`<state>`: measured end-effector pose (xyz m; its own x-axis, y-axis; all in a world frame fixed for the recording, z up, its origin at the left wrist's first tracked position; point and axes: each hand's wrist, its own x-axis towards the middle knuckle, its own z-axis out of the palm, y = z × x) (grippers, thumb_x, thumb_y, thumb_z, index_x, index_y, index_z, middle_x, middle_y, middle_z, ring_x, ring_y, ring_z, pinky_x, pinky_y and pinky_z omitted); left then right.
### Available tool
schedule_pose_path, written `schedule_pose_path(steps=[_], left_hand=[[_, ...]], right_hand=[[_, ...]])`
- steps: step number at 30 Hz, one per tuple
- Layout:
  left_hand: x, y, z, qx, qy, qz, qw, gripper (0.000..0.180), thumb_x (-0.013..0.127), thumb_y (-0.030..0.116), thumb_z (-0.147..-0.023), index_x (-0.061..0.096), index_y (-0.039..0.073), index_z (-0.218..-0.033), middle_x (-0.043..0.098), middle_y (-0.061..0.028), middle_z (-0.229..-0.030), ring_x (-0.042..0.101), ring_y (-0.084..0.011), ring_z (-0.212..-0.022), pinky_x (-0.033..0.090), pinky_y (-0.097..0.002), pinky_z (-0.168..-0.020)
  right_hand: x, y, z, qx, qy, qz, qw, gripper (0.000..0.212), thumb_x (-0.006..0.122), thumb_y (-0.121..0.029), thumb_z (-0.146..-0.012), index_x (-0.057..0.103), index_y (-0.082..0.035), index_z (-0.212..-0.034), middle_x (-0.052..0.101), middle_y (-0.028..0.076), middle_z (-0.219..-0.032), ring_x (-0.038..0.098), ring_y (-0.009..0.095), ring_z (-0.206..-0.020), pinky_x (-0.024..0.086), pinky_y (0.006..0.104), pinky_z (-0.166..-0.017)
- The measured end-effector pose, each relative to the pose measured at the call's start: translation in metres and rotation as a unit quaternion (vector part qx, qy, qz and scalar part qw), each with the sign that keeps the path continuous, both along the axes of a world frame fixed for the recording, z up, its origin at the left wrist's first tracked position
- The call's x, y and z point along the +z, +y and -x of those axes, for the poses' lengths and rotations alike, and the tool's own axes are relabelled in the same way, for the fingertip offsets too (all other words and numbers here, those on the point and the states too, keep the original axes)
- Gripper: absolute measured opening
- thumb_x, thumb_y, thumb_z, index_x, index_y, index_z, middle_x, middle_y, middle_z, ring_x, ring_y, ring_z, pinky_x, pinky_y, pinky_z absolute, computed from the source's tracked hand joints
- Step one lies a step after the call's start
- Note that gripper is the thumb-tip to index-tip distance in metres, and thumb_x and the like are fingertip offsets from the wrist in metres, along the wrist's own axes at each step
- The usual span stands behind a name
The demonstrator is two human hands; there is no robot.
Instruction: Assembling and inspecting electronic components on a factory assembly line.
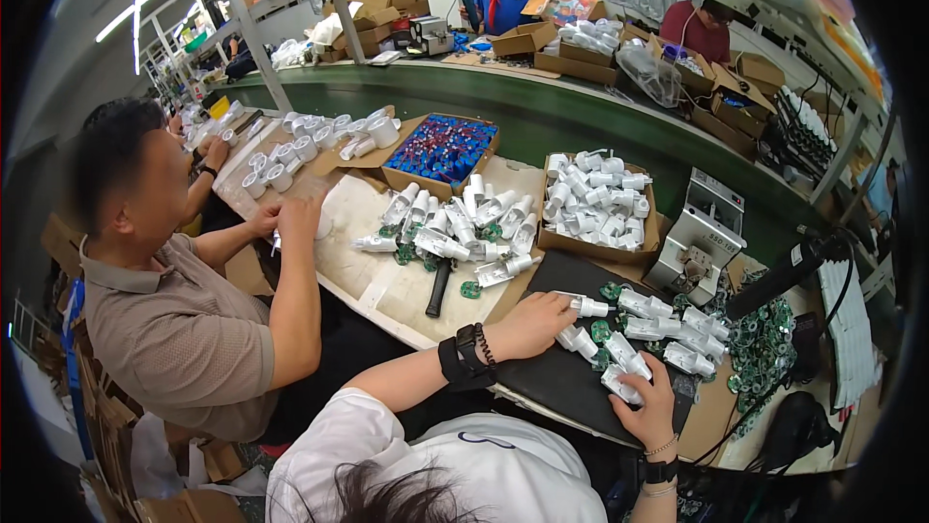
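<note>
My left hand (pixel 535 326) is closed at the left edge of a black mat (pixel 552 378), its fingertips on a white plastic housing (pixel 589 307). At the front of the mat, my right hand (pixel 650 405) has its thumb and fingers round another white plastic housing (pixel 621 385). Between and beyond my hands lie several more white housings (pixel 650 328), some with small green circuit boards (pixel 600 331) attached or beside them. The undersides of my left fingers are hidden.
A metal machine (pixel 699 238) stands behind the mat, beside a carton of white housings (pixel 597 209). Loose green boards (pixel 764 354) are heaped at right, near a black cylindrical tool (pixel 774 281). A co-worker (pixel 184 281) sits at left. A black-handled tool (pixel 439 289) lies between us.
</note>
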<state>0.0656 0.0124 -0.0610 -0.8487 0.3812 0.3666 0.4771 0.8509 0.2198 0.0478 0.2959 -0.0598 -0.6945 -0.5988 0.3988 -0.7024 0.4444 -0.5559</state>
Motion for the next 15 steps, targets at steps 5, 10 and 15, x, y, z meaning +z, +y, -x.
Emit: schedule_pose_path(steps=[5, 10, 15], left_hand=[[-0.004, 0.000, 0.004, 0.024, 0.010, -0.010, 1.000, 0.026, 0.057, -0.002, -0.069, 0.053, 0.004, -0.094, 0.051, -0.0114, -0.091, 0.053, -0.0298, -0.089, 0.043, -0.0387, -0.076], [-0.008, -0.007, 0.007, 0.032, 0.028, -0.042, 0.998, 0.026, 0.055, -0.005, -0.069, 0.052, 0.003, -0.094, 0.049, -0.0124, -0.086, 0.052, -0.0312, -0.086, 0.042, -0.0402, -0.074], [0.005, -0.017, -0.006, 0.042, 0.007, -0.127, 0.991, 0.027, 0.055, -0.004, -0.069, 0.051, 0.004, -0.094, 0.051, -0.0140, -0.089, 0.052, -0.0327, -0.088, 0.043, -0.0407, -0.074]], right_hand=[[0.000, -0.002, 0.001, 0.001, -0.003, -0.002, 1.000, 0.033, 0.077, -0.012, -0.061, 0.065, -0.011, -0.092, 0.051, 0.018, -0.119, 0.054, 0.037, -0.105, 0.046, 0.0409, -0.087], [-0.001, -0.007, -0.002, 0.002, -0.019, -0.001, 1.000, 0.033, 0.076, -0.008, -0.062, 0.064, -0.008, -0.093, 0.051, 0.019, -0.120, 0.053, 0.038, -0.109, 0.045, 0.0395, -0.089], [-0.003, -0.006, -0.006, 0.011, 0.003, -0.004, 1.000, 0.034, 0.075, -0.005, -0.062, 0.064, -0.008, -0.094, 0.051, 0.019, -0.121, 0.053, 0.037, -0.109, 0.045, 0.0397, -0.089]])
